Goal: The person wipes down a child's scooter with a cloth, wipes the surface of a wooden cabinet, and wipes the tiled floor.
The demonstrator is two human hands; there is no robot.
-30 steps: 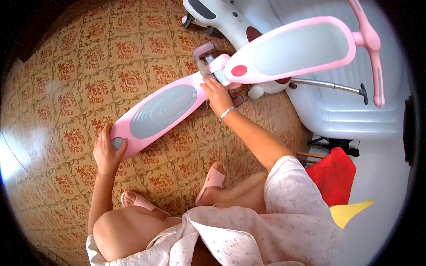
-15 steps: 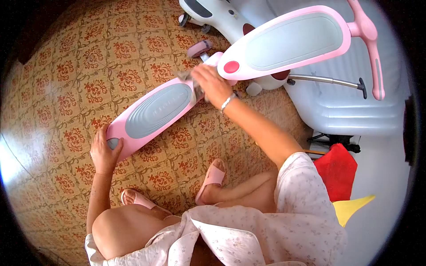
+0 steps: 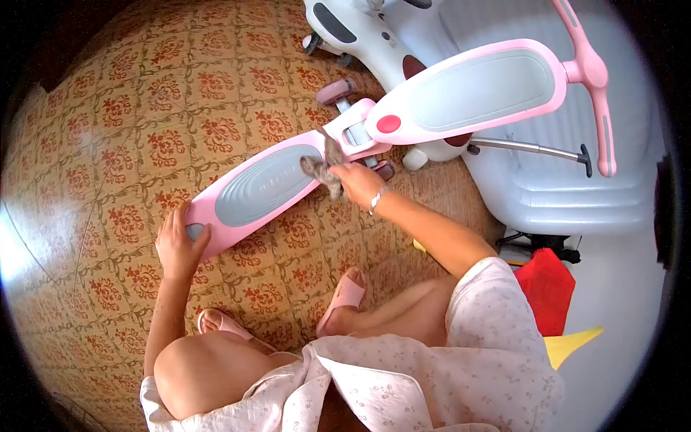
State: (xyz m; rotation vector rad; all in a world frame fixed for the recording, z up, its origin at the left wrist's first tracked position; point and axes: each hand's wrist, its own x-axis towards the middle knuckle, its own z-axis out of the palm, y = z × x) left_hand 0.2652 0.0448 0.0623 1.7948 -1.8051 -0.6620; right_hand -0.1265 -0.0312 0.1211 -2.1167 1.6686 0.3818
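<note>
A pink child's scooter with grey pads stretches diagonally across the view, its footboard [image 3: 263,186] at lower left and its padded seat [image 3: 482,83] at upper right. My left hand [image 3: 180,241] grips the footboard's near end, thumb on top beside a small grey patch. In my right hand [image 3: 356,186] is a crumpled grey-brown cloth [image 3: 327,167], pinched over the footboard's upper end near the hinge [image 3: 356,133]. Part of the cloth hangs past the board's edge. A red round button [image 3: 389,124] shows on the seat part, and the pink handlebar [image 3: 594,75] is at far right.
A white ride-on toy [image 3: 363,36] stands behind the scooter, with a metal rod [image 3: 529,146] nearby. A pale inflatable [image 3: 576,198] fills the right side. Red fabric [image 3: 545,291] and a yellow piece [image 3: 572,347] lie at lower right. Pink slippers [image 3: 342,299] are on the patterned floor.
My right hand with the cloth has moved down toward me from the hinge area, uncovering the joint. The scooter appears slightly lower and farther right; my left hand still holds its end.
</note>
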